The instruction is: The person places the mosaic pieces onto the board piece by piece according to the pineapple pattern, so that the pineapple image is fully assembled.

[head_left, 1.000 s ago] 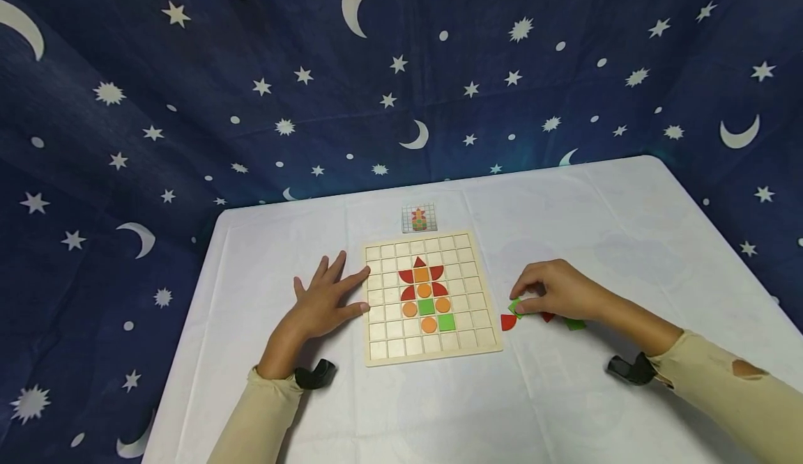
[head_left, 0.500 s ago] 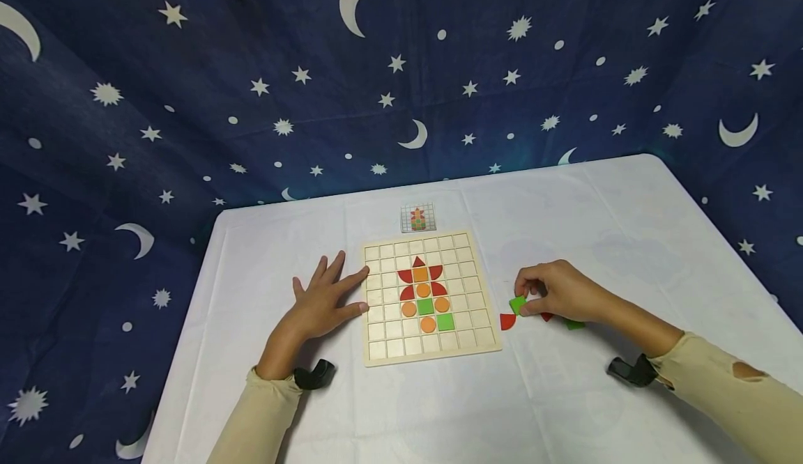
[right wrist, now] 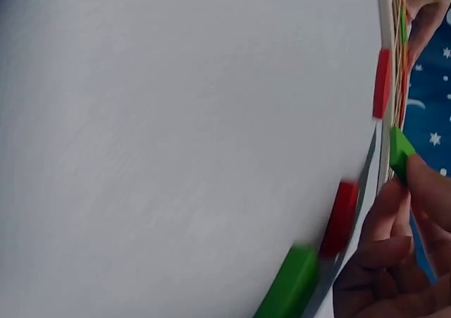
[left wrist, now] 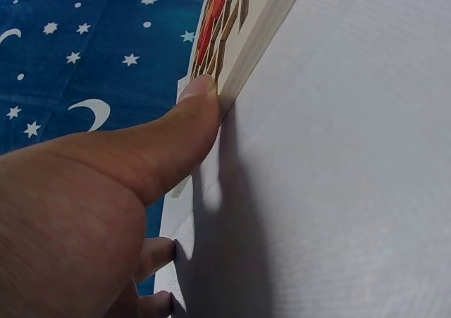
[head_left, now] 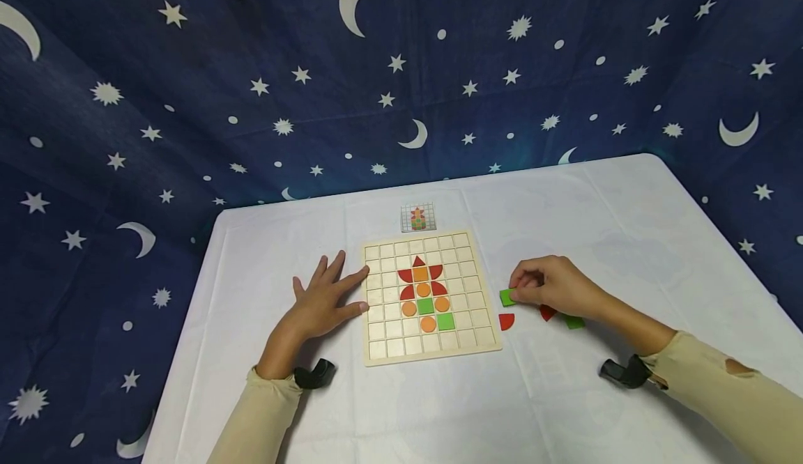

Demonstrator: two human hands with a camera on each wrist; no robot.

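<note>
My right hand (head_left: 555, 286) pinches a green square tile (head_left: 507, 297) between thumb and fingers, just right of the wooden grid board (head_left: 389, 356). In the right wrist view that green tile (right wrist: 400, 152) sticks out past the fingertips. Spread flat on the cloth, my left hand (head_left: 323, 304) touches the board's left edge with its thumb and index finger. The left wrist view shows the thumb (left wrist: 180, 135) against the board's side. On the board lie a red triangle (head_left: 419, 262), an orange square (head_left: 420, 274), red quarter-round tiles, orange discs and two green squares (head_left: 425, 306).
A small pattern card (head_left: 417, 217) lies behind the board. A red quarter-round tile (head_left: 506, 322) sits by its right edge. Another red tile (head_left: 547, 313) and a green tile (head_left: 574, 322) lie below the right hand. White cloth (head_left: 439, 415) covers the table.
My right hand has drawn the green tile up and then slightly left, toward the board and away from the red quarter-round tile. My left hand has stayed in place.
</note>
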